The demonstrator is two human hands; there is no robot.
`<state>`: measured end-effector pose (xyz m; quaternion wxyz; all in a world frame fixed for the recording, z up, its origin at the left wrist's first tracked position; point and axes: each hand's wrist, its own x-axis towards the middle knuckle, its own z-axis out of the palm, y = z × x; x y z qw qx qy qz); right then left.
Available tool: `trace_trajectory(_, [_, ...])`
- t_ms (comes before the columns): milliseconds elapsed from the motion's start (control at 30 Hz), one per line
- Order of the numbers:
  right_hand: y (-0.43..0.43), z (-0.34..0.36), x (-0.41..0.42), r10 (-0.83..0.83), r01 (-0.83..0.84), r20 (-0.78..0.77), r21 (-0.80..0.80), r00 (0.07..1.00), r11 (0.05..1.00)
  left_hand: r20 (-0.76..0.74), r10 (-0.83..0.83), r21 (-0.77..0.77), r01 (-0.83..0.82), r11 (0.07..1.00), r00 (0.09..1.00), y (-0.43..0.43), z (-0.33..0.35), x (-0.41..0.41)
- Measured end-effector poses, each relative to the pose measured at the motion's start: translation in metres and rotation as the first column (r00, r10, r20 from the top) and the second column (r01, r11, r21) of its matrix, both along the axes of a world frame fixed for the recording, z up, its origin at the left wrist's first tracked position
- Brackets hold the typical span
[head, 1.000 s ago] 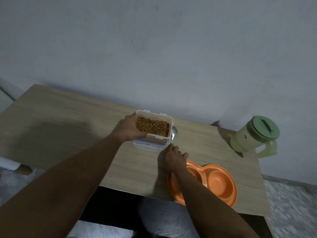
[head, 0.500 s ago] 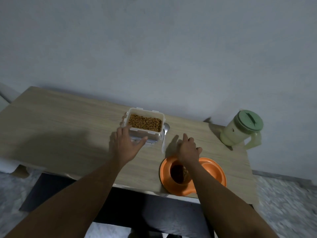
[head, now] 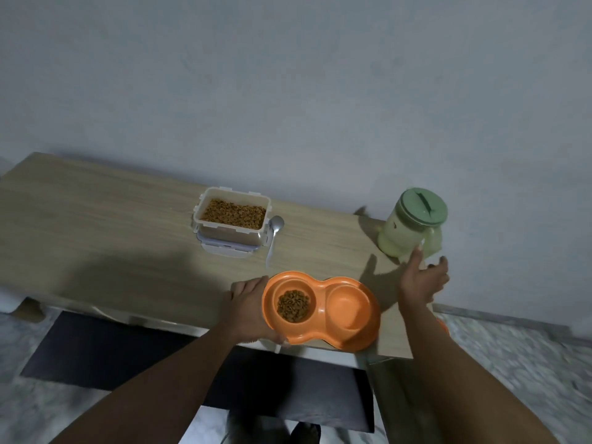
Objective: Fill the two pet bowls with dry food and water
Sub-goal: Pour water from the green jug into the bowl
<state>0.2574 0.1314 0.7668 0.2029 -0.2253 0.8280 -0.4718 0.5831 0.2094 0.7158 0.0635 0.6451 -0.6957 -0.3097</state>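
An orange double pet bowl (head: 362, 334) sits at the table's near edge. Its left well holds brown dry food (head: 293, 305); its right well (head: 347, 307) is bare. My left hand (head: 248, 307) grips the bowl's left rim. My right hand (head: 423, 280) is open, fingers spread, just below the handle of a pale green lidded jug (head: 411, 225) at the far right, apart from it by a small gap. A clear container of dry food (head: 232, 219) stands on its lid mid-table, with a metal spoon (head: 274, 237) lying beside it.
The wooden table (head: 96, 225) stands against a grey wall. A dark mat (head: 112, 354) lies on the floor under the table's near edge. The jug stands close to the table's right end.
My left hand left the food container and took the bowl's left rim. My right hand moved off the bowl, right and up toward the jug. The bowl's food is now uncovered.
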Motion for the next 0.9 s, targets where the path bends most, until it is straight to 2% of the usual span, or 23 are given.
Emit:
trace_trajectory(67, [-0.013, 0.009, -0.022, -0.061, 0.065, 0.041, -0.095, 0.997, 0.993, -0.018, 0.013, -0.041, -0.014, 0.999, 1.000, 0.003, -0.005, -0.011])
trace_trajectory(133, [-0.027, 0.015, -0.038, -0.008, 0.027, 0.122, -0.152, 0.992, 0.988, -0.002, 0.045, -0.064, -0.045, 0.997, 0.999, 0.005, -0.006, -0.018])
trace_trajectory(233, [-0.042, 0.020, -0.047, 0.084, -0.043, 0.249, -0.165, 0.965, 0.985, 0.049, 0.066, -0.064, -0.062, 0.996, 0.997, 0.004, 0.000, -0.025])
trace_trajectory(433, [-0.048, 0.025, -0.047, 0.110, -0.035, 0.400, -0.190, 0.910, 0.981, 0.080, 0.079, -0.016, -0.078, 0.997, 0.994, 0.001, 0.001, -0.036])
trace_trajectory(633, [-0.038, 0.022, -0.055, -0.003, 0.074, 0.368, -0.181, 0.930, 0.981, 0.147, 0.047, -0.018, -0.045, 0.999, 0.988, -0.005, 0.001, -0.044])
trace_trajectory(767, [-0.018, 0.019, -0.069, 0.047, 0.023, 0.347, -0.194, 0.937, 0.981, 0.142, 0.051, -0.012, -0.050, 0.999, 0.989, -0.009, 0.002, -0.045])
trace_trajectory(900, [0.010, 0.020, -0.084, 0.119, -0.057, 0.288, -0.215, 0.950, 0.975, 0.062, 0.067, -0.063, -0.063, 0.996, 0.996, -0.014, -0.006, -0.041])
